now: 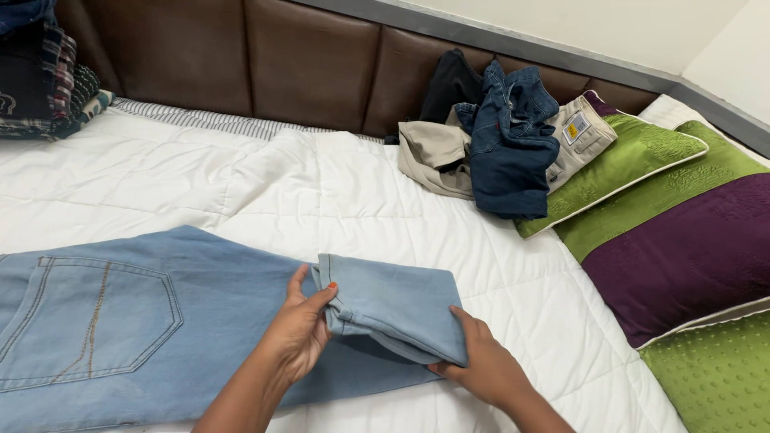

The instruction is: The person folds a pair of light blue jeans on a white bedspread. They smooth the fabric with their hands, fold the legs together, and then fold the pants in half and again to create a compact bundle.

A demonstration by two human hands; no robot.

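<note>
A pair of light blue jeans [144,313] lies flat on the white quilt [337,192], back pocket at the left. The leg ends are folded back over the legs. My left hand [301,329] pinches the hem of the folded-back part between thumb and fingers. My right hand [485,369] grips the fold's lower right corner, fingers tucked under the denim.
A heap of clothes lies at the back: dark blue jeans [513,144], beige trousers [437,156] and a black garment [449,84]. Green and purple pillows [682,232] line the right side. A stack of folded clothes [40,72] stands at the far left against the brown padded headboard [305,64].
</note>
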